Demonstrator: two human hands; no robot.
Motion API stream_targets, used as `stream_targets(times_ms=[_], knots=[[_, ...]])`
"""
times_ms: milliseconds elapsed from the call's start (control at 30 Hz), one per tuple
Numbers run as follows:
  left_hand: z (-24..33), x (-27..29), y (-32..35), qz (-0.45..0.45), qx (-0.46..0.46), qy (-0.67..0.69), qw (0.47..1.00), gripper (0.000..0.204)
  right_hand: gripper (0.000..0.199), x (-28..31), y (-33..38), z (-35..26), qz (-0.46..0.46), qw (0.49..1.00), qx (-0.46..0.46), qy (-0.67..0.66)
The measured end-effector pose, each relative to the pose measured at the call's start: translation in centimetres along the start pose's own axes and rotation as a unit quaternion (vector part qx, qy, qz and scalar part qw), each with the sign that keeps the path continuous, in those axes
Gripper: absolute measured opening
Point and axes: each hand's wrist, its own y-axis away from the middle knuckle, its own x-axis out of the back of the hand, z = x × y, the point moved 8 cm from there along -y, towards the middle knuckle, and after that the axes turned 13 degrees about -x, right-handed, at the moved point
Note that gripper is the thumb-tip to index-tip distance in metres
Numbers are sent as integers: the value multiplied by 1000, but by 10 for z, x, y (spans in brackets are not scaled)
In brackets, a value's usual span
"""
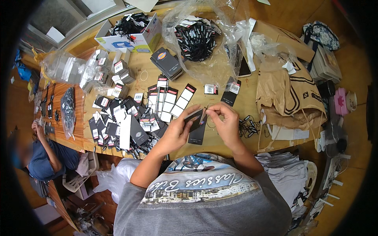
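Note:
My left hand (176, 133) is closed round a few black hang tags (193, 118), held upright and slightly fanned over the table's front edge. At the tags' top corner, my right hand (227, 122) pinches thumb and forefinger together; what is between them is too small to make out. Below the held tags is another black tag (196, 136). A thin cord loop shows beside the right fingers. Left of my hands lies a loose heap of finished-looking black tags (138, 133) with white barcode labels and black cords. Strips of white labels with red ends (184, 100) lie just beyond.
Beyond stand a stack of black tags (167, 63), a box of black cords (136, 37), a clear bag of cords (197, 39) and a phone (245, 67). A brown paper bag (289, 94) is at right. At far left, a person in blue (53, 157) works at another table.

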Motion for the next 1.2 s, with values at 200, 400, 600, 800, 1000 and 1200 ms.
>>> stream_targets(times_ms=[200, 400, 600, 800, 1000, 1200], knots=[[-2, 14, 5, 84, 21, -74, 994, 23, 7, -4, 8, -16, 4, 999, 31, 9], [17, 10, 2, 69, -43, -151, 985, 23, 10, -4, 10, -24, 9, 998, 60, 20], [25, 5, 3, 58, -94, -220, 969, 25, 10, -4, 13, -16, 13, 1000, 7, -1], [35, -3, 5, 43, -177, -275, 944, 33, 10, -8, 15, -2, 28, 998, -15, -51], [33, -1, -2, 5, -110, -184, 977, 32, 11, -5, 8, 7, 17, 996, 6, -88], [18, 26, 4, 147, 6, -68, 987, 19, 13, -8, 16, -19, 14, 994, 100, -40]])
